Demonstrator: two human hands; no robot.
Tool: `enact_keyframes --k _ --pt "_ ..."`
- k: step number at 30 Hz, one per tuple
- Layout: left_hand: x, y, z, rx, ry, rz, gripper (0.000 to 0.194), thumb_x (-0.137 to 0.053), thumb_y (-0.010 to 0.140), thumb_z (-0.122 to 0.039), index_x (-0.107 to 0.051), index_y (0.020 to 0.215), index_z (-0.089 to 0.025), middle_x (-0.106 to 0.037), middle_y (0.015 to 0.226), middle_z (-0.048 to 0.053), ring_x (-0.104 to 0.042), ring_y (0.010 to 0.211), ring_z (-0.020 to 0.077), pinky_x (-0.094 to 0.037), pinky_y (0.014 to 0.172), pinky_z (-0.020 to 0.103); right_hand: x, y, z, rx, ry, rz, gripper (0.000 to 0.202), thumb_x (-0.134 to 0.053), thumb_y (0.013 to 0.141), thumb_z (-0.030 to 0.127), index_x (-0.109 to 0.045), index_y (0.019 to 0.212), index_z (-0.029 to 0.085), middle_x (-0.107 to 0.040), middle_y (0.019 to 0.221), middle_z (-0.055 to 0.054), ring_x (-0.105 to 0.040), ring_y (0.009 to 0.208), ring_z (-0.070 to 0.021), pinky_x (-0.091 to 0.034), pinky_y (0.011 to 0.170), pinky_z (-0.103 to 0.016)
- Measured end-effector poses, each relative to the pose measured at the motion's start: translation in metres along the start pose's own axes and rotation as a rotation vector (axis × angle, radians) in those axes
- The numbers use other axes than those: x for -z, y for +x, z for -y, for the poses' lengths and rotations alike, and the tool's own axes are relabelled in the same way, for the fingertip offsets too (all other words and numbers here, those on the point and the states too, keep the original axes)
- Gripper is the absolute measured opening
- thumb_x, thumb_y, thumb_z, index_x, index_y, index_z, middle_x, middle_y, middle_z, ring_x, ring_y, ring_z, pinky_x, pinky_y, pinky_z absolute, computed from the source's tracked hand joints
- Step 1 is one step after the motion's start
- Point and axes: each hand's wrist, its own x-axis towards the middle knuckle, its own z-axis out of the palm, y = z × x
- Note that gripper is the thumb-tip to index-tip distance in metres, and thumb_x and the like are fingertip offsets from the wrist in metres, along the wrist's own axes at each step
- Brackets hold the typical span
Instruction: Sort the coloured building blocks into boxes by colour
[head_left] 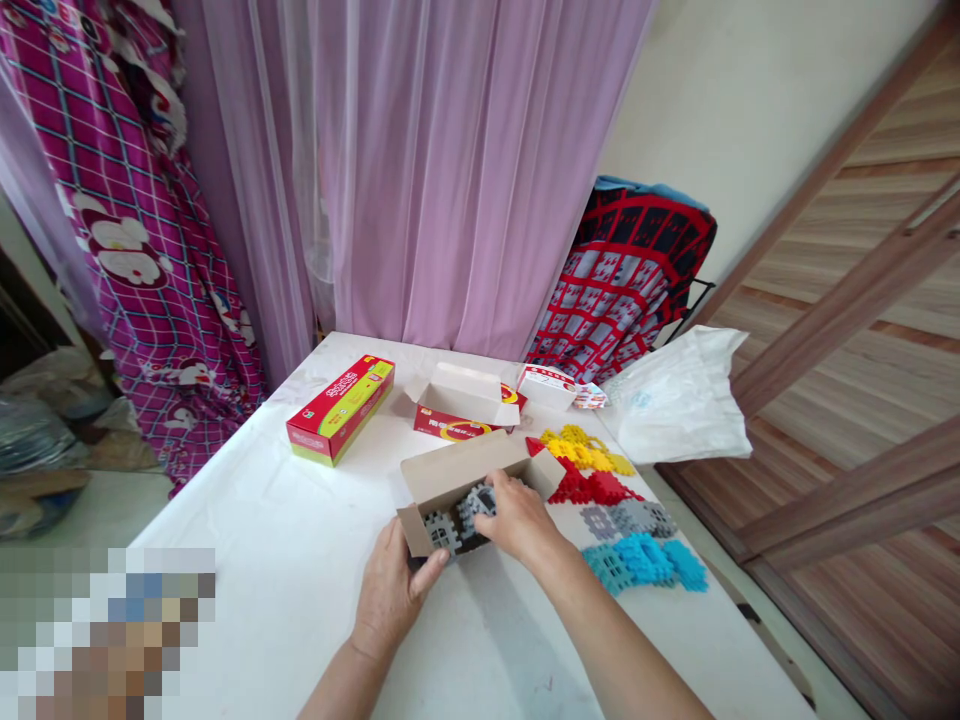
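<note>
An open cardboard box (461, 466) stands on the white table with its lid flap raised. My left hand (391, 585) grips the box's left end, its thumb over the near edge. Inside the box lie grey plastic interlocking pieces (441, 530), toothed and windowed. My right hand (517, 515) reaches in from the right, closed round more grey interlocking pieces (475, 503); its fingertips are partly hidden. To the right of the box lie blue pieces (643, 560), grey pieces (637, 517), red pieces (592, 485) and yellow pieces (581, 447) in separate groups.
A closed red and green box (341, 410) lies at the table's left. Behind the working box are an open red box (459, 400) and a white box (547, 388). A white plastic bag (675, 400) hangs over the right edge. Curtains (465, 180) border the back.
</note>
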Motion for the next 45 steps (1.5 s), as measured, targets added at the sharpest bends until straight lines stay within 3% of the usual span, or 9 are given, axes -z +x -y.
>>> enact_keyframes --k 6,12,20,23,27,31,36,40,45 --pt "-0.002 0.000 0.003 -0.005 -0.030 0.006 0.054 -0.054 0.081 -0.062 -0.057 0.113 -0.018 -0.067 0.101 0.012 -0.063 0.095 0.0290 -0.053 0.082 0.046 0.001 -0.012 0.020 0.097 0.110 0.016 0.047 -0.062 0.069 0.031 -0.055 0.113 0.015 -0.068 0.108 -0.014 -0.062 0.104 -0.0267 -0.042 0.089 -0.034" --pt "-0.002 0.001 0.003 0.002 -0.058 0.010 0.056 -0.054 0.080 -0.064 -0.057 0.112 -0.019 -0.067 0.102 0.012 -0.063 0.095 0.0297 -0.052 0.082 0.047 -0.011 -0.013 0.040 0.045 0.057 0.012 0.047 -0.063 0.069 0.036 -0.055 0.111 0.017 -0.070 0.105 -0.014 -0.065 0.100 -0.0281 -0.045 0.083 -0.035" --pt "0.000 0.002 -0.001 0.015 -0.070 0.025 0.055 -0.053 0.081 -0.063 -0.057 0.112 -0.018 -0.066 0.101 0.012 -0.063 0.095 0.0297 -0.052 0.082 0.047 -0.008 -0.017 0.033 0.073 0.150 0.024 0.044 -0.063 0.075 0.045 -0.057 0.110 0.019 -0.072 0.103 -0.011 -0.066 0.097 -0.0260 -0.045 0.081 -0.034" --pt "0.000 0.001 0.000 0.017 -0.053 0.027 0.058 -0.052 0.080 -0.065 -0.057 0.113 -0.017 -0.066 0.101 0.013 -0.063 0.096 0.0307 -0.052 0.082 0.048 0.005 -0.018 0.008 0.102 0.289 -0.028 0.028 -0.054 0.084 0.038 -0.060 0.105 0.021 -0.072 0.102 -0.006 -0.066 0.093 -0.0200 -0.045 0.081 -0.030" --pt "0.000 0.001 0.003 0.014 -0.018 0.023 0.057 -0.051 0.081 -0.062 -0.056 0.117 -0.018 -0.066 0.104 0.013 -0.062 0.099 0.0310 -0.051 0.084 0.048 0.028 -0.016 -0.053 0.084 0.365 -0.158 0.023 -0.048 0.086 0.037 -0.064 0.093 0.022 -0.072 0.092 -0.003 -0.066 0.084 -0.0188 -0.047 0.075 -0.029" --pt "0.001 0.001 0.006 -0.015 0.035 0.002 0.054 -0.050 0.083 -0.060 -0.055 0.115 -0.018 -0.067 0.105 0.013 -0.064 0.098 0.0301 -0.052 0.084 0.047 0.054 -0.012 -0.133 -0.082 0.227 -0.201 0.021 -0.051 0.082 0.035 -0.068 0.085 0.023 -0.073 0.087 -0.002 -0.066 0.081 -0.0203 -0.046 0.072 -0.029" --pt "0.001 0.003 0.014 -0.034 0.103 -0.016 0.042 -0.050 0.080 -0.060 -0.057 0.099 -0.023 -0.069 0.092 0.007 -0.066 0.088 0.0285 -0.054 0.076 0.041 0.081 -0.011 -0.221 -0.426 -0.052 -0.223 0.025 -0.050 0.084 0.030 -0.071 0.095 0.022 -0.072 0.103 -0.006 -0.065 0.097 -0.0225 -0.044 0.076 -0.029" --pt "-0.001 0.006 0.021 -0.027 0.127 -0.023 0.039 -0.049 0.078 -0.063 -0.056 0.088 -0.026 -0.068 0.079 0.004 -0.066 0.075 0.0272 -0.055 0.067 0.038 0.076 -0.009 -0.261 -0.520 -0.084 -0.163 0.031 -0.060 0.079 0.031 -0.068 0.106 0.020 -0.070 0.110 -0.008 -0.064 0.101 -0.0235 -0.044 0.077 -0.029" --pt "0.001 0.008 0.024 -0.021 0.150 -0.044 0.040 -0.048 0.075 -0.066 -0.057 0.083 -0.028 -0.069 0.077 0.004 -0.067 0.072 0.0276 -0.055 0.062 0.038 0.044 -0.001 -0.269 -0.509 -0.059 -0.070 0.038 -0.066 0.075 0.042 -0.067 0.107 0.021 -0.071 0.103 -0.006 -0.065 0.095 -0.0218 -0.046 0.075 -0.028"
